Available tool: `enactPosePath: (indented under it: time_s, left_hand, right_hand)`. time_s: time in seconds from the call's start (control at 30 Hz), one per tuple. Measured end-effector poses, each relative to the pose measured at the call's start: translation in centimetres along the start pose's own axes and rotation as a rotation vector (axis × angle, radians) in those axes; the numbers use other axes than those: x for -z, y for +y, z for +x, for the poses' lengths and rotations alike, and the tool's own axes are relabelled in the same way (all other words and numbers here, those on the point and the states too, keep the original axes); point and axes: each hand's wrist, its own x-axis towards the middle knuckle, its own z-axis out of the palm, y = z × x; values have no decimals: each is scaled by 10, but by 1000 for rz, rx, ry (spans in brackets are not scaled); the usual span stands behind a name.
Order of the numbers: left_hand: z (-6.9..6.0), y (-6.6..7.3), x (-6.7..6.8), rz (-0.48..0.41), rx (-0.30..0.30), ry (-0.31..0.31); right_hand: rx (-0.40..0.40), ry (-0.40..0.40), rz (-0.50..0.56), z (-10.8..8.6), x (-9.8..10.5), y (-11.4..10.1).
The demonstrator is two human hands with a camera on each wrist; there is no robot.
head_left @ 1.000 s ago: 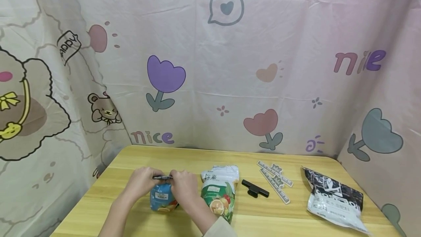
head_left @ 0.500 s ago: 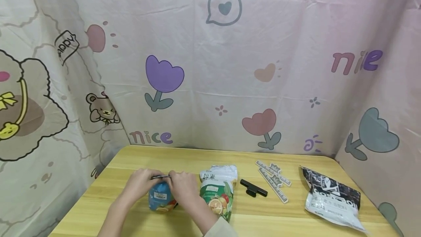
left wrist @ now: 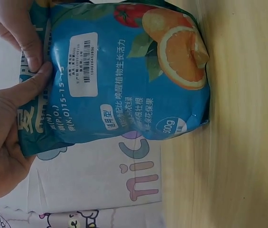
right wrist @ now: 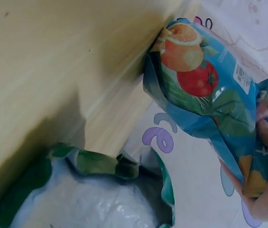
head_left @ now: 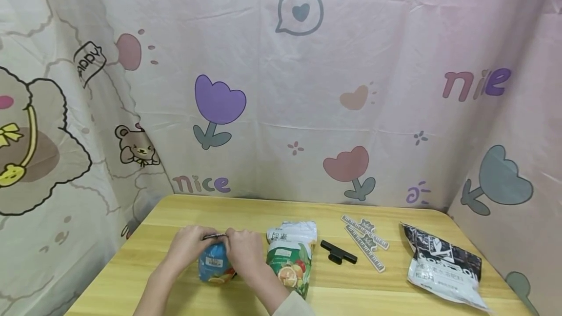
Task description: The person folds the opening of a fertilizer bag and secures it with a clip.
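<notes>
A blue plant fertilizer bag point(head_left: 214, 263) with printed fruit stands on the table's left part. My left hand point(head_left: 186, 248) pinches the left end of its flattened top strip, and my right hand point(head_left: 246, 252) grips the right end. The left wrist view shows the bag's point(left wrist: 110, 71) front with an orange slice and a white barcode label; both thumbs press on the strip, their tips nearly touching. From the right wrist camera, the bag's point(right wrist: 195, 80) side appears with tomato and orange prints. Most of the right hand's fingers are hidden behind the strip there.
Right of the hands stands a green fruit-printed bag point(head_left: 285, 260), with a white bag point(head_left: 303, 230) behind it. Farther right lie a black clip point(head_left: 338, 251) and two white ruler-like strips point(head_left: 366, 245). A black-and-white bag point(head_left: 443, 267) lies near the wooden table's point(head_left: 351, 291) right edge.
Both hands keep their hold on the blue bag's top strip. The head view shifts slightly; the things on the table stay put.
</notes>
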Motion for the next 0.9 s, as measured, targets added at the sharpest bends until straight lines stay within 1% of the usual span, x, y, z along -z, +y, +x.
enactPosePath:
  time_s: [0.07,0.17,0.33,0.4,0.43,0.5,0.57,0.77,0.83,0.9]
  left_hand:
    - [-1,0,0,-11,18,-12]
    - [-3,0,1,-29,29,-33]
    - [-5,-2,4,-52,25,-52]
    - [-5,-3,4,-58,18,-48]
    - [-5,-3,4,-58,11,-46]
    - [-5,-3,4,-52,-1,-32]
    - [-5,-2,3,-44,-4,-23]
    - [-3,1,-1,-2,10,-12]
    - [-2,1,-2,3,12,-2]
    - [-2,1,-4,3,12,10]
  right_hand:
    - [8,7,32,-1,0,1]
    - [10,1,47,-1,0,1]
    - [-10,-104,65,0,1,1]
    - [-13,-127,80,0,2,0]
    - [-12,-125,84,0,2,0]
    - [-2,-99,85,0,1,0]
    - [18,-65,62,-1,1,0]
    - [53,50,-24,-2,-2,0]
    - [54,76,-50,-2,-2,0]
    - [55,80,-79,-2,-2,-1]
